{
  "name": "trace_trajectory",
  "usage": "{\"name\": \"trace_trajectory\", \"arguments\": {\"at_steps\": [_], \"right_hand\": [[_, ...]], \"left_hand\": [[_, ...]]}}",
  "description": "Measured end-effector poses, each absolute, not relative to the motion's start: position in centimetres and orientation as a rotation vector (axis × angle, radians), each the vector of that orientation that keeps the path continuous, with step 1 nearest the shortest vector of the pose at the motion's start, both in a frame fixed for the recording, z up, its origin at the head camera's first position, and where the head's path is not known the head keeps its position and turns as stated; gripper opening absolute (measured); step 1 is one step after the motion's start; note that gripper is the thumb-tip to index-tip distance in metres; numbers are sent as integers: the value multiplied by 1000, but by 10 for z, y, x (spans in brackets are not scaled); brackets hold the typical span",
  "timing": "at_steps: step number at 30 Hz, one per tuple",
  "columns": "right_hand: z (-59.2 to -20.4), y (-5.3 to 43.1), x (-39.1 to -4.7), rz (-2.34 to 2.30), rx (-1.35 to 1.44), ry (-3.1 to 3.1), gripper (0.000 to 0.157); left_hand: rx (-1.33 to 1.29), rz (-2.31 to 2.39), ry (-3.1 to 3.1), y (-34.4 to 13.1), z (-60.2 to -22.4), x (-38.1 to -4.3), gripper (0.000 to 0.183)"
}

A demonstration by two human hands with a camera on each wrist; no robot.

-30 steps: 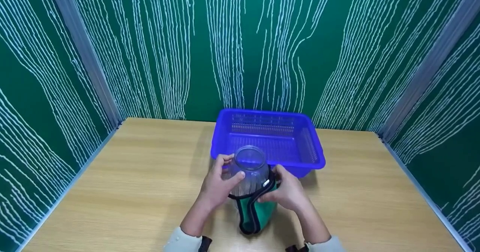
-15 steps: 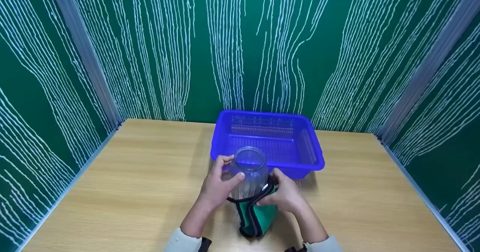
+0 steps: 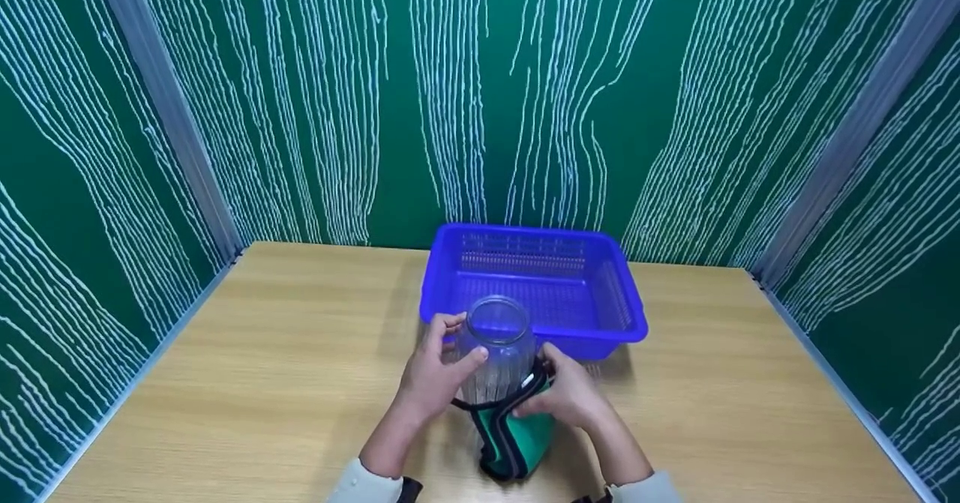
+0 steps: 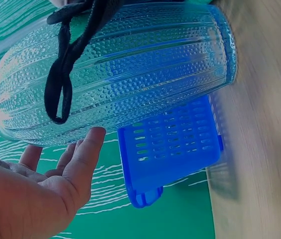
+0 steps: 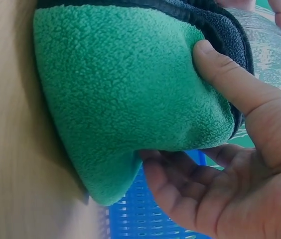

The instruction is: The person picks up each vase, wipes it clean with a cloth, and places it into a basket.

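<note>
One glass jar (image 3: 496, 375) is standing on the desk (image 3: 300, 353), just in front of a blue basket (image 3: 536, 233); the left hand (image 3: 433, 372) is gripping the jar's upper part, thumb and fingers spreading round it; the right hand (image 3: 574, 389) is pinching a green cloth (image 3: 534, 432), black along its edges, which is covering the jar's near side.

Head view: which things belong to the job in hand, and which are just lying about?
Apparently in use:
- glass jar, held by the left hand
- black-edged green cloth, held by the right hand

Apparently just around:
- blue plastic basket, untouched
- wooden table
</note>
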State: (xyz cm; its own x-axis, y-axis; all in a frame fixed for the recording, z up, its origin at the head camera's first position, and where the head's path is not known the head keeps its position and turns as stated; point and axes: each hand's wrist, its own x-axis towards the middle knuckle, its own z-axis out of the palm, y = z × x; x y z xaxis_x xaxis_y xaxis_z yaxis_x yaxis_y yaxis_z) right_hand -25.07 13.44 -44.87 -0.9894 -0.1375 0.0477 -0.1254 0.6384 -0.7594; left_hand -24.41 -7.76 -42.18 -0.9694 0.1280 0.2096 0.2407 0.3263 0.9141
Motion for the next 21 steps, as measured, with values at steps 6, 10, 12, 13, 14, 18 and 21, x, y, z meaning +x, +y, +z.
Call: {"name": "trace_trajectory", "arguments": {"at_steps": [6,10,12,13,14,18,21], "right_hand": [[-456,136,-254,-1339,-257,2777,71],[-460,135,-255,-1322,-229,2761,81],[-461,134,-256,-1305,-223,2757,86],[-462,134,-256,-1301,-217,2755,88],[-462,134,-256,-1296,-208,2750,89],[-463,133,-257,-1288,-200,2760,90],[-462,132,-256,-1270,-226,2790,86]], "left_hand": [[-375,-1750,-2439,-77,-420,-244,51],[-371,-1756,-2438,-76,-409,-236,46],[-371,-1758,-2439,-76,-401,-231,44],[-372,-1762,-2438,-76,-397,-228,43],[-377,-1761,-2437,-75,-393,-226,41],[-391,-1769,-2429,-75,-388,-223,34],[-396,-1770,-2425,-75,-389,-224,30]]}}
